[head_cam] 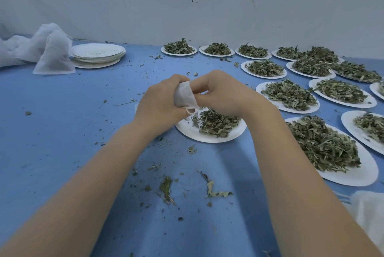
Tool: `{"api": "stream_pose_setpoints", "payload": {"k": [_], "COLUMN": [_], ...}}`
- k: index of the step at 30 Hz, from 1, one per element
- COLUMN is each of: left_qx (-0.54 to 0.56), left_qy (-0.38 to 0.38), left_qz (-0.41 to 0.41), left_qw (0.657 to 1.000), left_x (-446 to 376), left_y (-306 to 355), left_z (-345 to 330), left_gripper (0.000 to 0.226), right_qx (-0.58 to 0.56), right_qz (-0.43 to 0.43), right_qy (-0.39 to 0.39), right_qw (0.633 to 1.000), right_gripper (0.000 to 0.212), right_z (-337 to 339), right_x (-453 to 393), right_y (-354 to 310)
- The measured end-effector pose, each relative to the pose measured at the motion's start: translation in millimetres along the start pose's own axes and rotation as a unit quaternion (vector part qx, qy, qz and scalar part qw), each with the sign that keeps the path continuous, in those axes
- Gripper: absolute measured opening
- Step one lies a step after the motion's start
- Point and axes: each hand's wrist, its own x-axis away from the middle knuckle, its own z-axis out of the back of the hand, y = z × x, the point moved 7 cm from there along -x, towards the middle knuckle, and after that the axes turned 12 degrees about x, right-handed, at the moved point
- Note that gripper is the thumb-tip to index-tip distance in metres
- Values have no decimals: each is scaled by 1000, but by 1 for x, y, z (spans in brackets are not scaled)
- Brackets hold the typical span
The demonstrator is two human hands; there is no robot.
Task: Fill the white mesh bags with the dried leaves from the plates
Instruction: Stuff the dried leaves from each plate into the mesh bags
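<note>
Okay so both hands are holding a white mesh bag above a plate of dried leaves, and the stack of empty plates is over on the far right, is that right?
Not quite. The head view shows the stack of empty plates at the far left, beside the filled bags. The rest holds: the left hand and right hand hold a white mesh bag above a plate of dried leaves.

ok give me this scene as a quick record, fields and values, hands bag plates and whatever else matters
left hand: grips the small white mesh bag
right hand: pinches the same bag from the other side
bag position: held above the nearest plate, which carries dried leaves
bag contents: cannot tell
full plates: many plates of leaves spread on the right
empty plates: a stack at far left
filled bags: a pile of white mesh bags beside the stack
surface: blue table with scattered leaf crumbs
</note>
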Motion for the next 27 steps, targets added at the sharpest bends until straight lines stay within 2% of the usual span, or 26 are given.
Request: {"api": "stream_pose_setpoints", "payload": {"k": [3, 5, 7, 9, 13, 18, 20, 24, 27], "left_qx": [-6, -9, -12, -20, -32, -27, -29, -38, -42], "left_qy": [4, 17, 29, 31, 31, 20, 16, 14, 12], "left_qz": [-2, -2, -1, 0, 17, 35, 38, 44, 45], "left_qw": [1000, 1000, 1000, 999, 999, 999, 999, 998, 998], "left_x": [-1, -2, -2, -3, -5, -4, -4, -4, -4], "left_y": [0, -2, -5, -7, -14, -19, -20, -22, -23], "left_z": [2, 7, 11, 13, 18, 19, 18, 18, 17], "left_gripper": [48, 47, 45, 44, 42, 39, 40, 40, 41], "right_qx": [-107, -133, -107, -44, 91, 140, 158, 164, 145], "right_qz": [16, 8, -28, -72, -117, -69, -76, -85, -75], "right_qy": [30, 83, 132, 144, 60, -76, -76, -19, -43], "right_qw": [994, 988, 985, 986, 987, 985, 981, 983, 986], "right_gripper": [25, 24, 20, 18, 38, 56, 49, 40, 42], "right_z": [10, 19, 25, 22, -6, -48, -46, -22, -25], "right_x": [6, 7, 4, 0, -7, -11, -11, -9, -9], "right_y": [2, 8, 17, 27, 38, 27, 28, 29, 25]}}
